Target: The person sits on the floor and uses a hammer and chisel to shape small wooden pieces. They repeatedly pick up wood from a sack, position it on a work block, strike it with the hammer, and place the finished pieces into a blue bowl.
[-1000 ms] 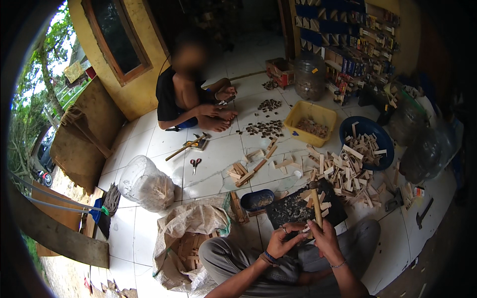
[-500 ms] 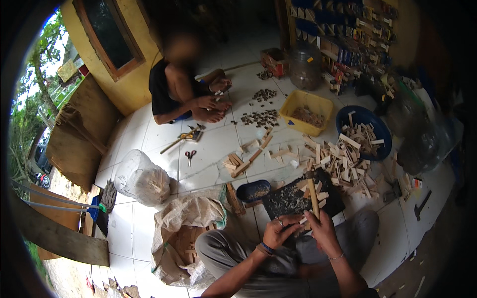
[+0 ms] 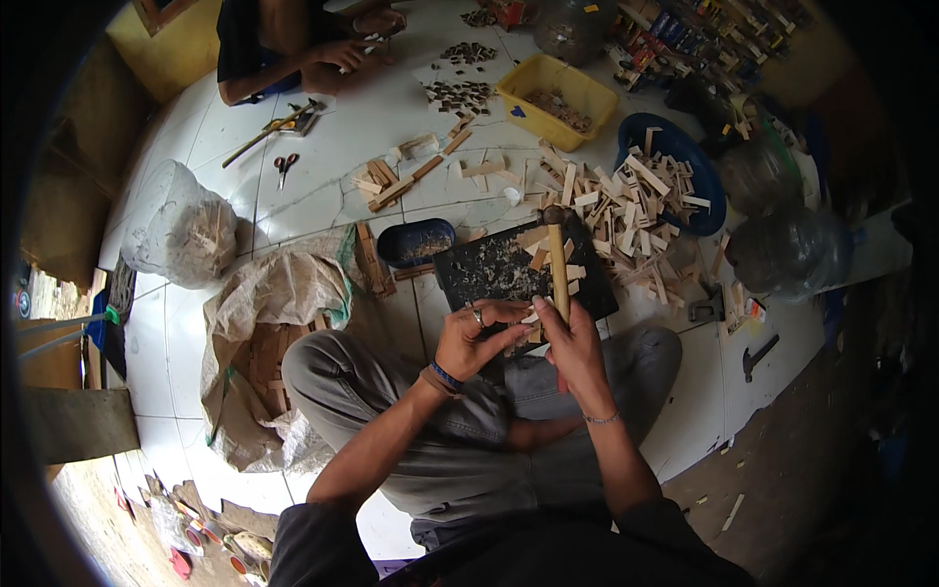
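Observation:
My right hand is wrapped round the wooden handle of a hammer, whose dark head points away from me over the black board. Beside it, my left hand pinches a small pale wood piece between fingers and thumb, close to the right thumb. Both hands are held over my crossed legs at the board's near edge. Wood shavings and a few short wood blocks lie on the board. A pile of pale wood blocks spreads just beyond it.
A blue basin of blocks and a yellow tub stand beyond. Left are an open woven sack, a blue tray and a stuffed plastic bag. Scissors and another hammer lie on the tiles. A person sits opposite.
The view has tilted downward, so the scene sits higher and more of my arms and legs shows. My hands keep hold of the hammer and the small wood piece.

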Demonstrator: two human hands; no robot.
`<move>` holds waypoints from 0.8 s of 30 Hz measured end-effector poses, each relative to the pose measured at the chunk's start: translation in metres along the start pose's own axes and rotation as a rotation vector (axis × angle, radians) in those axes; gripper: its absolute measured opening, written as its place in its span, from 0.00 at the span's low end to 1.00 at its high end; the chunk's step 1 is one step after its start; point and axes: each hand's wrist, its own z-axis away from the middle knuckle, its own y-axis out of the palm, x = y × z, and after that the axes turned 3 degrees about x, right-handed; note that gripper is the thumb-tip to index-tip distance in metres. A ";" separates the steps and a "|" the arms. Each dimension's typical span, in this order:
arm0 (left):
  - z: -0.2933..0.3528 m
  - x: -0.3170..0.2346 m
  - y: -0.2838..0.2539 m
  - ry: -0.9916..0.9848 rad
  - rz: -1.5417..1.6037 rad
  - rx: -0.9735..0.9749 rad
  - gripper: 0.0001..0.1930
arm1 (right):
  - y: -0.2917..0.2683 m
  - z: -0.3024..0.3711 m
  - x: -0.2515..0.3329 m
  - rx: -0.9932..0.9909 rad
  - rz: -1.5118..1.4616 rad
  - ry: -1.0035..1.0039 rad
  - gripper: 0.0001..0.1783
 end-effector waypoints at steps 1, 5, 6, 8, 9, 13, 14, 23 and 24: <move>0.000 0.000 0.000 0.019 0.002 -0.012 0.13 | -0.002 0.001 -0.001 0.020 0.003 0.017 0.23; -0.001 0.000 0.000 0.028 -0.025 -0.020 0.12 | -0.009 -0.001 -0.007 -0.040 0.152 -0.173 0.17; -0.001 0.000 0.000 0.019 -0.001 -0.030 0.11 | -0.016 0.003 -0.005 -0.040 0.202 -0.219 0.16; -0.001 -0.001 -0.001 0.012 -0.001 -0.017 0.10 | -0.032 0.015 0.002 -0.042 0.267 -0.247 0.19; 0.000 -0.001 -0.001 0.010 -0.005 -0.011 0.10 | -0.043 0.026 0.007 -0.069 0.332 -0.143 0.21; -0.001 0.000 0.000 0.055 0.015 -0.017 0.10 | -0.078 0.060 0.027 0.062 0.675 -0.439 0.28; -0.002 0.000 0.001 0.059 0.053 -0.029 0.10 | -0.083 0.066 0.029 0.118 0.768 -0.455 0.29; -0.001 0.000 -0.001 0.059 0.017 -0.030 0.09 | -0.094 0.083 0.016 0.078 0.812 -0.556 0.32; -0.001 0.001 -0.001 0.057 0.012 -0.029 0.09 | -0.096 0.085 0.015 0.026 0.791 -0.565 0.32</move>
